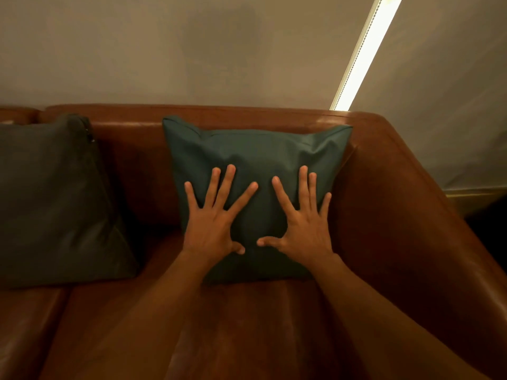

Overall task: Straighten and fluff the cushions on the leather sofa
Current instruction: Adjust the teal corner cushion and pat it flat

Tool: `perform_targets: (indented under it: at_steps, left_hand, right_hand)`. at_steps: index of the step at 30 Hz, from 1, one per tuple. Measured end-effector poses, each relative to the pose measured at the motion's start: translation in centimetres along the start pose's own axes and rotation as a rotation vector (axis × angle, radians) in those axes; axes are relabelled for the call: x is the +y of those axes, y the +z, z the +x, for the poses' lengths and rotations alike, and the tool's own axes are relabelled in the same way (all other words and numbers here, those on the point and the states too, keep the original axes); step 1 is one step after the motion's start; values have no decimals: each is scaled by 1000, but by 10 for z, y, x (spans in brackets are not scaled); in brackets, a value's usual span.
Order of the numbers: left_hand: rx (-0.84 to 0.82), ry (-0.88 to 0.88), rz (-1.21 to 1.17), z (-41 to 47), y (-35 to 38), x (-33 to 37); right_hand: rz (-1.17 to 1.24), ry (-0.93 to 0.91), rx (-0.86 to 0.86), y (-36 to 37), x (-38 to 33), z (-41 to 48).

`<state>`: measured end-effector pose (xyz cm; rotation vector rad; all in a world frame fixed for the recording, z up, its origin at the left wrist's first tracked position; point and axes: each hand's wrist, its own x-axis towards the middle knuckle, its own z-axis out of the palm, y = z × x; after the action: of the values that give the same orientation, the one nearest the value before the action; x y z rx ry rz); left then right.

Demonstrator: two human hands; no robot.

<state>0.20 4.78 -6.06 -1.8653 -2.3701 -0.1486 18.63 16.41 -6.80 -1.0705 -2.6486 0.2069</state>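
A teal square cushion (255, 149) stands upright against the back of the brown leather sofa (397, 204), in its right corner beside the armrest. My left hand (216, 218) lies flat on the cushion's lower left face, fingers spread wide. My right hand (304, 220) presses flat on its lower right face, fingers spread too; the thumbs almost meet. Neither hand grips the fabric. A second, darker grey-green cushion (52, 201) leans against the sofa back at the left, its zip showing at the top corner.
Roller blinds hang behind the sofa, with a bright strip of daylight (365, 50) between them. The sofa's right armrest (428, 242) runs toward me. Bare seat leather (219, 333) lies under my forearms.
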Motion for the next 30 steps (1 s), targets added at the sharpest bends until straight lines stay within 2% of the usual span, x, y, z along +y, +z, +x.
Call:
perform_targets:
  at_steps: [6,15,30]
  left_hand:
    - [-90,-89,35,20,3,-5]
    - [-164,-147,52,42,15,-9]
    - [-214,-138,78,47,6,-9]
  right_hand:
    - [-106,27,-162,-2,11,20]
    - [-104,38,-208,8,16,41]
    - [-132,35,-264,5,16,49]
